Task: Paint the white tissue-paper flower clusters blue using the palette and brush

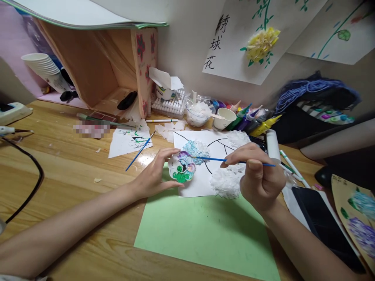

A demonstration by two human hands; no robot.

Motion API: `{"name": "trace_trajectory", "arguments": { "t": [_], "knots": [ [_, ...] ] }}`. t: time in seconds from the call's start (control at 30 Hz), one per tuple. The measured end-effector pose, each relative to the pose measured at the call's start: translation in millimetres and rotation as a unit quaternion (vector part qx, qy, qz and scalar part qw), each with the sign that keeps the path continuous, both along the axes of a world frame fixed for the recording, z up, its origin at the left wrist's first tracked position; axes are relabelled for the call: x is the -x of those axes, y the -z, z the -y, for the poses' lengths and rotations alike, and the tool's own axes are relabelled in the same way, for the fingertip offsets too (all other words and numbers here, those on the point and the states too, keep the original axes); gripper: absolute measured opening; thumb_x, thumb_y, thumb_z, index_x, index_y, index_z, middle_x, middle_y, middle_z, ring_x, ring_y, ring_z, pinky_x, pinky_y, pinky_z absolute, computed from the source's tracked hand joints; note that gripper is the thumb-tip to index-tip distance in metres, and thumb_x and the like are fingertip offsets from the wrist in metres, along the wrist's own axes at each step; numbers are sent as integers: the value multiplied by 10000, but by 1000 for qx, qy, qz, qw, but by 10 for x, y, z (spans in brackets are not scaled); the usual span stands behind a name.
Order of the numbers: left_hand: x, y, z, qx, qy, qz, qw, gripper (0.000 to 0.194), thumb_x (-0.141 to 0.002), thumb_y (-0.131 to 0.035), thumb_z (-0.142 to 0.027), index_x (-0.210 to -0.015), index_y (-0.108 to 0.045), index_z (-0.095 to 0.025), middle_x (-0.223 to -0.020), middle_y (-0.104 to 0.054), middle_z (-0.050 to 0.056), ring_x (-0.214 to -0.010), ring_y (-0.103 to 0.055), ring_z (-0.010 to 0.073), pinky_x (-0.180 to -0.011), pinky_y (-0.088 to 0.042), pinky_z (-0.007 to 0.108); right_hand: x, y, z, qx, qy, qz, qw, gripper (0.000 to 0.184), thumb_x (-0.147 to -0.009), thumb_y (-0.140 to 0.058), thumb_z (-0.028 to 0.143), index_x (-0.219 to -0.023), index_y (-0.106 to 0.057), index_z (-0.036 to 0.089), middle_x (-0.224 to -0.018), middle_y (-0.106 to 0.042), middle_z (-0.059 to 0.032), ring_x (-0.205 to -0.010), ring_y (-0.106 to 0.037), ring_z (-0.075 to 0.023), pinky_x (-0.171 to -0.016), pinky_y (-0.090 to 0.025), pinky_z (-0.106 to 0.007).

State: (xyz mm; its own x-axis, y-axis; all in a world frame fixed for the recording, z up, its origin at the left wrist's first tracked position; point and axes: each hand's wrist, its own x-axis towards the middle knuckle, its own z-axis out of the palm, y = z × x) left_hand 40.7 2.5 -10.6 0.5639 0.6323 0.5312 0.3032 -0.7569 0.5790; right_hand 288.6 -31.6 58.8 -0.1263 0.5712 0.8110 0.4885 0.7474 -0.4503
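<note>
The right hand [260, 175] pinches a slim blue brush [216, 159], its tip at the glossy, scalloped palette [183, 168], which the left hand [154, 169] grips by its rim between thumb and fingers over the left edge of the smooth white sheet [195, 189]. On the sheet, black lines run among 1 crinkled, blue-tinged tuft [191, 147] and ruffled white tufts [227, 183]. Flat green paper [205, 234] extends from under the sheet's near edge, a 2nd brush [140, 151] lies left of the sheet, and a round cup [225, 119] stands beyond it.
</note>
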Motion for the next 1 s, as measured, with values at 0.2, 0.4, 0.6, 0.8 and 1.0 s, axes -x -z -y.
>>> {"name": "trace_trajectory", "arguments": {
  "t": [0.2,0.4,0.6,0.8,1.0],
  "knots": [
    [-7,-7,-1,-12,4,4,1000,901,-730,-807,-394,-1437,-264,-266,-1344,-514,161,-1278,-526,315,-1029,-510,492,-7,20,-17,-14,6,42,999,317,-1008,-393,313,-838,-653,249,-660,-682,-9,-610,-591,-164,-591,-444,-336],
    [-13,22,-21,-32,14,26,999,910,-721,-817,-368,-1447,-282,-244,-1331,-525,169,-1277,-533,309,-994,-544,473,23,17,-20,-40,-6,67,997,300,-1005,-401,259,-836,-646,220,-669,-683,-11,-620,-589,-150,-594,-457,-321],
    [-13,37,-29,-32,24,36,999,898,-715,-824,-345,-1437,-302,-229,-1339,-535,175,-1286,-538,298,-1028,-535,472,28,15,-6,-38,-8,72,997,277,-1003,-409,244,-852,-638,211,-671,-677,-7,-618,-578,-145,-589,-447,-316],
    [-8,48,-20,-30,40,37,998,883,-733,-815,-293,-1443,-292,-249,-1365,-545,163,-1313,-533,286,-1065,-516,469,49,10,-1,7,-1,22,1000,299,-1012,-398,278,-828,-628,226,-669,-668,-5,-614,-569,-150,-596,-436,-324],
    [-6,61,-16,-29,51,42,997,871,-742,-809,-286,-1444,-294,-257,-1351,-577,160,-1310,-546,287,-1069,-511,478,84,-16,-10,54,42,-28,997,363,-1018,-383,340,-777,-638,243,-609,-636,2,-570,-589,-147,-550,-431,-314]
  ]
}}
